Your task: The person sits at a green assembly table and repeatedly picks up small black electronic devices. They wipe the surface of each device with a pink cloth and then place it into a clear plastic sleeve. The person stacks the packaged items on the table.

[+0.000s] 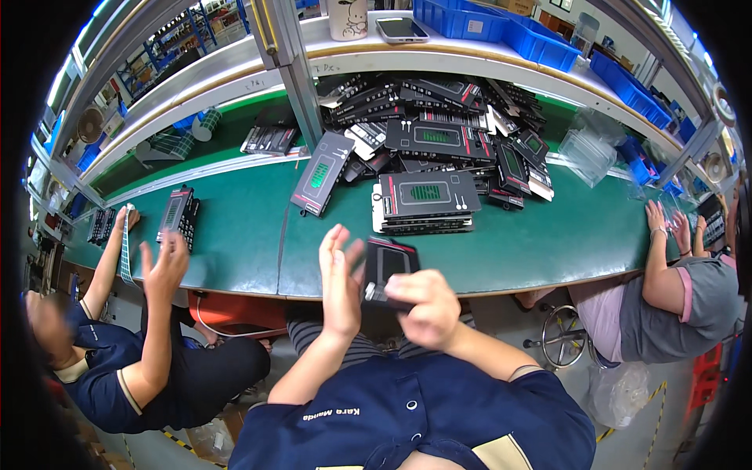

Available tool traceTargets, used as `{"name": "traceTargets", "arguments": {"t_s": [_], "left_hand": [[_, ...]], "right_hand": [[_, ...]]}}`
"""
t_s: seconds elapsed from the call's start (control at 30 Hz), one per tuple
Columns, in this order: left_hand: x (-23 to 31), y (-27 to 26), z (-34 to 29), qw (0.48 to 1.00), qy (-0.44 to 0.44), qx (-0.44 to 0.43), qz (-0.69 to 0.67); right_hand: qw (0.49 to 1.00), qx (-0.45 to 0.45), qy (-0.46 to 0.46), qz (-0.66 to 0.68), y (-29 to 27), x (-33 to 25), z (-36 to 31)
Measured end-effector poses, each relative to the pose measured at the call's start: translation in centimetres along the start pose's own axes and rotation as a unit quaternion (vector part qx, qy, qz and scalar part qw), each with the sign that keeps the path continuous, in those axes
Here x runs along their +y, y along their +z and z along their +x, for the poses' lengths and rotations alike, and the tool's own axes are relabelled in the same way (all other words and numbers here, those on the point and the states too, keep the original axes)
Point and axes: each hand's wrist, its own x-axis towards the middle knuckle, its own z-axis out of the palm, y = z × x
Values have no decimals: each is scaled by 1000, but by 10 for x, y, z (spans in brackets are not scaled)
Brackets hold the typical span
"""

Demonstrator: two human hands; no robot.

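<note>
A flat black retail box (389, 262) with a red stripe is held up over the near edge of the green table, tilted. My right hand (429, 305) is closed on its lower right corner, fingers slightly blurred. My left hand (340, 286) is upright with fingers stretched out, palm toward the box's left side; whether it touches the box I cannot tell. Just beyond my hands stands a neat stack of similar black boxes (427, 196), with a green pattern on the top one. To its left, a single box (323, 174) lies at an angle.
Behind the stack rises a loose heap of black boxes (439, 139). A metal post (290, 70) stands back left, beneath a shelf holding blue bins (540, 43) and a phone (402, 30). One person (149, 368) works at left beside a box stack (178, 215), another (666, 301) at right.
</note>
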Motion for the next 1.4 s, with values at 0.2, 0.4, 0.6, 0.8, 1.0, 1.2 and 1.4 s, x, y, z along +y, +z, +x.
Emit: {"name": "traceTargets", "arguments": {"t_s": [0.2,0.4,0.6,0.8,1.0,1.2,1.4], "left_hand": [[16,-51,-3,995,-13,29,96],[56,-121,43,784,36,76,615],[35,-70,44,715,225,7,662],[0,-14,21,689,489,-126,520],[-1,-8,11,693,335,-349,535],[-3,-5,19,713,265,-407,505],[-13,-32,28,908,129,-281,283]], "right_hand": [[975,-219,45,-8,-1,15,11],[900,-113,186,-377,-60,64,27],[890,-122,145,-415,-82,80,14],[903,-89,9,-419,-85,49,2],[936,-174,151,-268,-95,14,-34],[934,89,331,-99,-98,24,-36],[874,219,433,24,-95,32,-36]]}}
